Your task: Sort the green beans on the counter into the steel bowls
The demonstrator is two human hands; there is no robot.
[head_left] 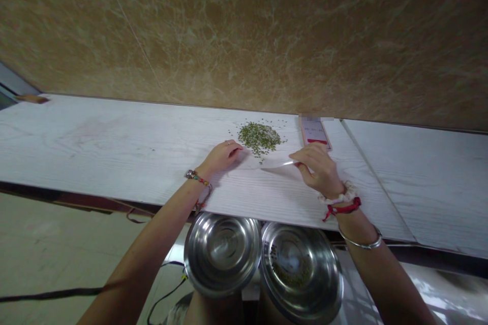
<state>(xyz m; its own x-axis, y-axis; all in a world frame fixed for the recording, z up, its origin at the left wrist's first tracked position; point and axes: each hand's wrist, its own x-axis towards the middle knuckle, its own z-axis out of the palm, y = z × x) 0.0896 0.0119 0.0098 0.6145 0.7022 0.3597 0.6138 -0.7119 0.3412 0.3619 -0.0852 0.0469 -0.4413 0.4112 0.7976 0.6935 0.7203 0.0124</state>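
Note:
A loose pile of small green beans [259, 136], perhaps mung beans, lies on the white wood-grain board [114, 142], with single beans scattered around it. My left hand [223, 156] rests at the pile's left edge, its fingers curled together and nothing visible in them. To the right, my right hand [316, 165] grips a thin, pale, blade-like tool [280, 165] between thumb and fingers. Its tip points left, just below the near beans. Below the board's front edge sit two steel bowls. The left bowl [223, 254] shows bare metal, while the right bowl [301, 269] has green beans at its bottom.
A phone [314, 131] with a lit screen lies behind my right hand, against the brown marbled wall [244, 35]. A seam [377, 180] crosses the board at right. Black cables [49, 294] run at lower left, over the pale floor [46, 244].

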